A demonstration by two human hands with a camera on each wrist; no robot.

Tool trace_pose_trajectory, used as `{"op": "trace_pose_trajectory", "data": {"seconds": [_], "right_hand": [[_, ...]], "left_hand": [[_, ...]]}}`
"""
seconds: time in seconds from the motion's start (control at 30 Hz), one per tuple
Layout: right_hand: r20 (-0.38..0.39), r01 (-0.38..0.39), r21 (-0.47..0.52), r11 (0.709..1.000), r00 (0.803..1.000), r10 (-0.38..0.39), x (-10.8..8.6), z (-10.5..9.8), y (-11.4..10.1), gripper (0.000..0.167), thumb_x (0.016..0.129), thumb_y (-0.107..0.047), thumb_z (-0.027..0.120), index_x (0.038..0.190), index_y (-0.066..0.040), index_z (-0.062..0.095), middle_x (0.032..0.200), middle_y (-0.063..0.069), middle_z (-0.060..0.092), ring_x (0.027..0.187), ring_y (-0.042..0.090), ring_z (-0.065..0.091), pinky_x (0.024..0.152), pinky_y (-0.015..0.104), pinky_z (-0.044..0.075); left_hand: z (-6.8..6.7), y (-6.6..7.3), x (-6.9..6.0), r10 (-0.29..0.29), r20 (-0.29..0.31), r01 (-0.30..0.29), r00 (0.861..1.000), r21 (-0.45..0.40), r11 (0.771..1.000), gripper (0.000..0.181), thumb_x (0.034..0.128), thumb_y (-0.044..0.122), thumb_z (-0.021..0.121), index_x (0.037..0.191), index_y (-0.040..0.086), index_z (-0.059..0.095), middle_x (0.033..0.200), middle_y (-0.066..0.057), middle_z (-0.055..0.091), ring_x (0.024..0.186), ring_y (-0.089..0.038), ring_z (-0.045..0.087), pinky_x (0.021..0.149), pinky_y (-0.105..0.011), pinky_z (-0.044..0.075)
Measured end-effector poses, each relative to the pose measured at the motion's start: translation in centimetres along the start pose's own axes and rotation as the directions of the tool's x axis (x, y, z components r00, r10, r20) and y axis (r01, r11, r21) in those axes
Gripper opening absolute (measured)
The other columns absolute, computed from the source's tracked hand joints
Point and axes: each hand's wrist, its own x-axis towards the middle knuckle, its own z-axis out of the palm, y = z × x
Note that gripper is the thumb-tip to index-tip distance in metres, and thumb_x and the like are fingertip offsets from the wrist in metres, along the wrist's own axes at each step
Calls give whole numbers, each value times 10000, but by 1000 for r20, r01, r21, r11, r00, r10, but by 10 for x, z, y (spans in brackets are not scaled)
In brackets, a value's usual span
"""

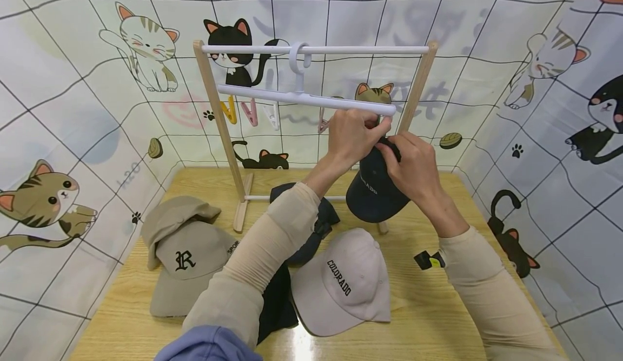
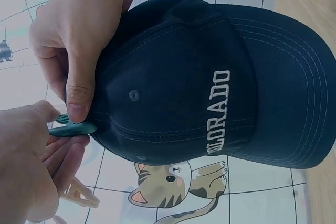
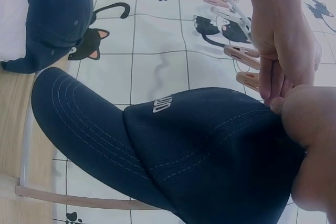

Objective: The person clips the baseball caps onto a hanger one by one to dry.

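Note:
A navy cap [image 1: 375,185] with COLORADO lettering hangs brim down below the right end of a white hanger [image 1: 306,99]. My right hand [image 1: 416,169] grips the top of its crown, thumb pressed on the fabric in the left wrist view, where the cap [image 2: 173,87] fills the middle. My left hand [image 1: 350,136] is just under the hanger end. Between its fingers it pinches a green clip [image 2: 79,128], which touches the crown's edge beside my right thumb. In the right wrist view, the left hand [image 3: 286,40] meets the right hand [image 3: 315,145] at the crown; the clip is hidden there.
The hanger hooks over a rack's white rail [image 1: 360,50] between wooden posts. Yellow [image 1: 230,110], pink [image 1: 250,113] and white clips [image 1: 272,116] hang from it. On the table lie a beige R cap [image 1: 190,253], a pale COLORADO cap [image 1: 360,274], dark caps [image 1: 304,250] and a small black item [image 1: 423,260].

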Motion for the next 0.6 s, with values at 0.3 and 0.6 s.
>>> {"op": "trace_pose_trajectory", "data": {"seconds": [0.3, 0.6], "right_hand": [[0, -11, 20, 1000, 1000, 11, 0, 3, 0, 237, 1056, -106, 801, 1010, 124, 775, 831, 245, 710, 689, 395, 660, 611, 448, 465], [11, -52, 116, 992, 999, 51, 0, 9, 4, 213, 1047, -95, 805, 1023, 115, 779, 879, 282, 750, 750, 445, 710, 656, 501, 503]], "left_hand": [[0, 0, -2, -47, -1, 47, 999, -26, 999, 509, 1014, 364, 839, 592, 137, 666, 598, -13, 704, 511, -70, 450, 539, -168, 162], [-2, -5, -6, -43, 3, 43, 999, -82, 996, 503, 1041, 384, 826, 636, 124, 679, 734, -44, 819, 649, -183, 741, 534, -168, 228]]}}
